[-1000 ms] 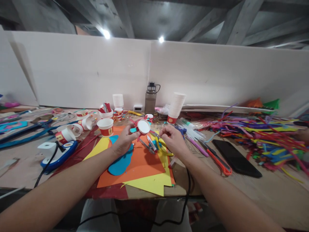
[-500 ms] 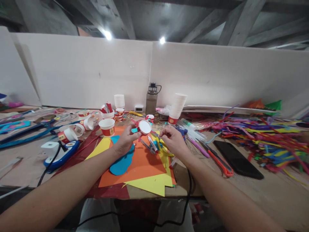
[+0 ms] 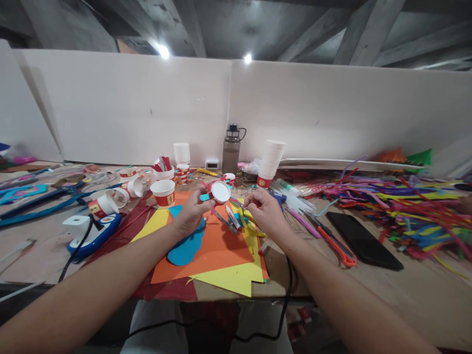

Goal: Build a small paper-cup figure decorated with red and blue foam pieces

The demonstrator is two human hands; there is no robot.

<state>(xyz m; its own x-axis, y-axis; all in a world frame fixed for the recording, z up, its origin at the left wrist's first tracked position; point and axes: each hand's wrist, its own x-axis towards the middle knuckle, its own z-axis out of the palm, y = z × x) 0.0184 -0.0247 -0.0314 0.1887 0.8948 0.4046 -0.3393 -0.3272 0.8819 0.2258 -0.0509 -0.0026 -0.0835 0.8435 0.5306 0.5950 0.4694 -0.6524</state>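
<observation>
My left hand [image 3: 195, 211] is closed around a small red-and-white paper cup [image 3: 220, 192], its white round side facing me. A teal tab [image 3: 204, 197] sticks out at the cup's left. To the right, my right hand [image 3: 263, 209] is pinched, a little apart from the cup; a thin, partly hidden item shows at its fingertips, too small to name. Under the hands lie orange paper [image 3: 217, 255], yellow paper [image 3: 232, 282] and a blue paper cutout [image 3: 186, 248]. A marker [image 3: 233, 218] and scissors with yellow handles [image 3: 254, 227] rest between the hands.
Paper cups [image 3: 162, 193] stand on the left, with a tall cup stack [image 3: 271, 164] and a bottle [image 3: 231, 152] behind. Rightward lie a red utility knife [image 3: 337, 246], a black phone [image 3: 363, 241] and colourful pipe cleaners [image 3: 413, 211]. A black cable [image 3: 289, 295] hangs over the front edge.
Both hands keep almost the same place and grip. The whole view has shifted very slightly.
</observation>
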